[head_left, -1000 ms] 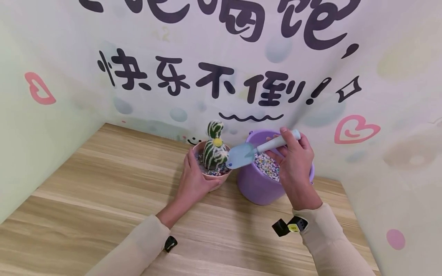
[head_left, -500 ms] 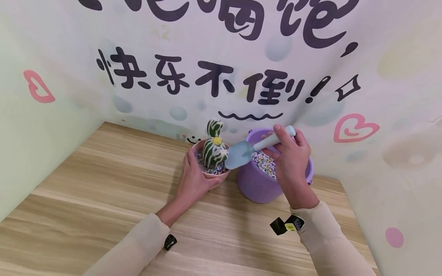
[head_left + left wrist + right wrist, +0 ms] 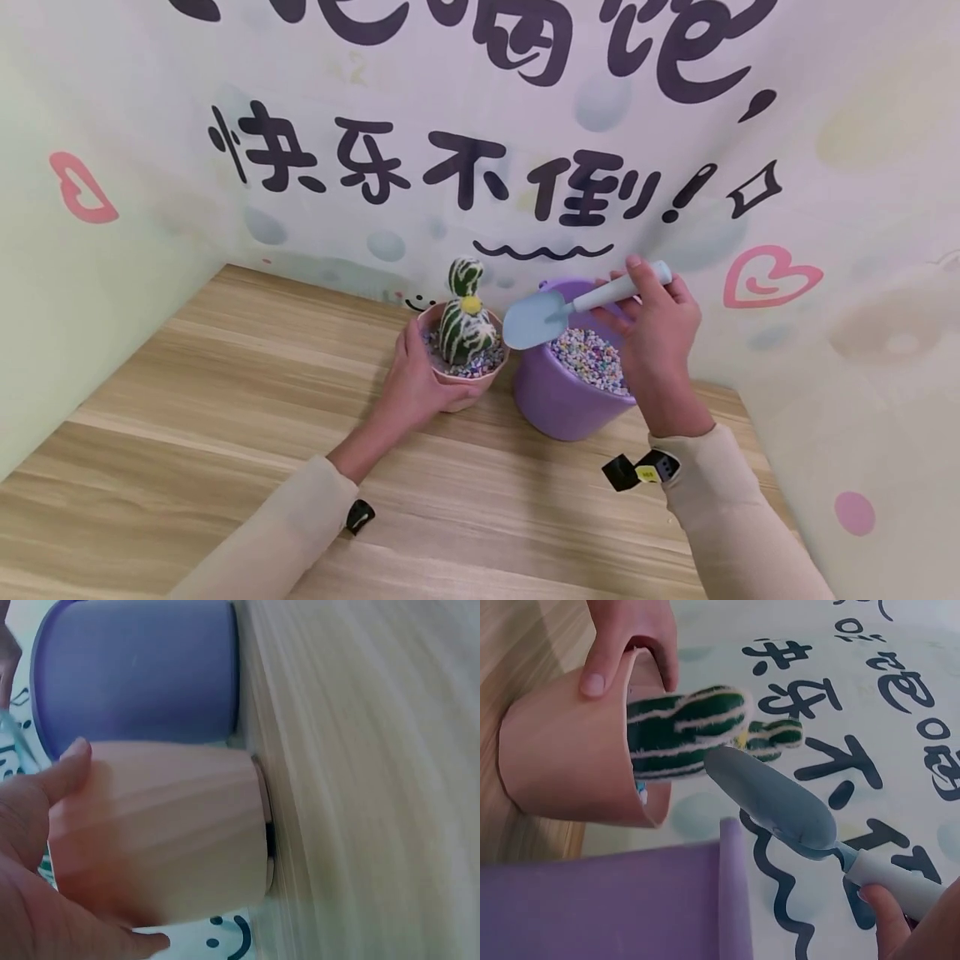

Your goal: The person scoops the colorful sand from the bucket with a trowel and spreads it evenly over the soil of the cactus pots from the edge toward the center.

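Note:
My left hand grips the side of a pinkish flower pot, thumb and fingers spread around its rim. In the pot stands a green cactus with white stripes and a yellow flower, with small coloured pebbles around its base. My right hand holds a light blue garden trowel by its pale handle. The trowel's blade hangs between the pot and a purple bucket, over the bucket's left rim; no pebbles show on the blade. More multicoloured pebbles lie inside the bucket.
The pot and bucket stand side by side on a wood-grain table, near the back wall with its printed black characters. A side wall rises close to the right of the bucket.
The trowel has risen and moved right, away from the pot's rim toward the bucket, with my right hand. Pebbles at the cactus base look more plentiful. My left hand keeps holding the pot.

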Available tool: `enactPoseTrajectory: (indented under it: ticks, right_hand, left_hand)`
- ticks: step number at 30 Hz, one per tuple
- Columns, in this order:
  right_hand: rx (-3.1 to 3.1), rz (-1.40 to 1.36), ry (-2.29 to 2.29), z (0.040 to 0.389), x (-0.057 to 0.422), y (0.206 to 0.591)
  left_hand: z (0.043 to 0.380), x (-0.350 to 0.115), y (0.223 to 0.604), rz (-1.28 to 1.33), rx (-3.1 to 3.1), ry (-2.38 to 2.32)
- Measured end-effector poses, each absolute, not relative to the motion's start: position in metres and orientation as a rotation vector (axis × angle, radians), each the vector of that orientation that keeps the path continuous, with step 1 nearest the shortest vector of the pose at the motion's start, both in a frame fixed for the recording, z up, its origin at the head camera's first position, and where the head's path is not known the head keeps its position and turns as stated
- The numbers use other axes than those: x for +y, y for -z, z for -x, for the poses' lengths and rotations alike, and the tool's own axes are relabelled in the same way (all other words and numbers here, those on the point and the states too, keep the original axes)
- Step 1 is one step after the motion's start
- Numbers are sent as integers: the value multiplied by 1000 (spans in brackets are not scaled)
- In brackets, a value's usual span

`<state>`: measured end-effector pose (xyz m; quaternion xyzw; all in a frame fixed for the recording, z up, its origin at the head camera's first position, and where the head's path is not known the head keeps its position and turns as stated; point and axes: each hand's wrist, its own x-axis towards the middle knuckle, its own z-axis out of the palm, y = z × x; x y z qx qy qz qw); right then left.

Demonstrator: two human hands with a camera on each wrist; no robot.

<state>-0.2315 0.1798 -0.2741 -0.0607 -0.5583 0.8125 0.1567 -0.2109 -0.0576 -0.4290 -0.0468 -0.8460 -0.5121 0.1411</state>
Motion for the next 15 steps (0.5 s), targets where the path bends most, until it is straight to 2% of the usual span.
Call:
enactPoseTrajectory:
  ticks: [7, 15]
  right_hand:
    - [-1530, 249, -2361, 237, 196, 272]
    - [-1400, 292, -2418, 246, 216, 269]
  left_hand:
    - [219, -69, 428, 189, -2517, 1535]
    - [218, -69, 425, 126, -2574, 1539]
